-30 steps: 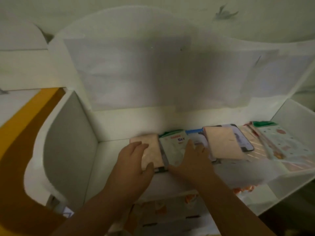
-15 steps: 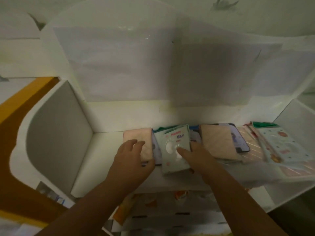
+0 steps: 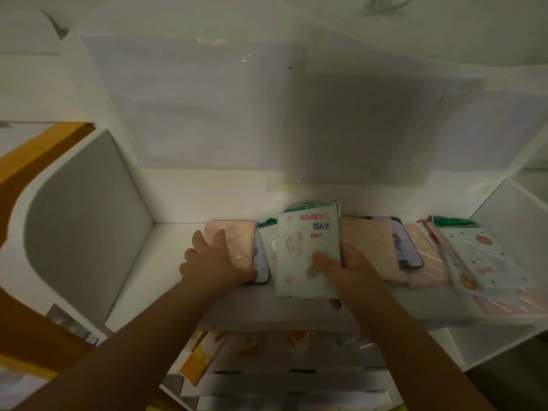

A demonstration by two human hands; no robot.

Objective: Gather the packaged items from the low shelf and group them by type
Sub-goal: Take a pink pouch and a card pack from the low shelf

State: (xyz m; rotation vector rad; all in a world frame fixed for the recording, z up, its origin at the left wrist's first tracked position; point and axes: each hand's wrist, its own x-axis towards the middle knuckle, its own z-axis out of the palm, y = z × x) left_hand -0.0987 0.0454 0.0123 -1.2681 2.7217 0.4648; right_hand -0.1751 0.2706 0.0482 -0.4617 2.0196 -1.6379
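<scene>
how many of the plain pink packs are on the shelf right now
3 that show: one under the left hand at the row's left end, one just right of the pale green pack, and a striped-looking one further right. More may lie hidden under the overlapping packs.

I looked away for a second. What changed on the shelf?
The right hand has taken hold of the green pack and is lifting it up and toward the person, clear of the row. The left hand still rests on the pink pack; the other packs haven't moved.
</scene>
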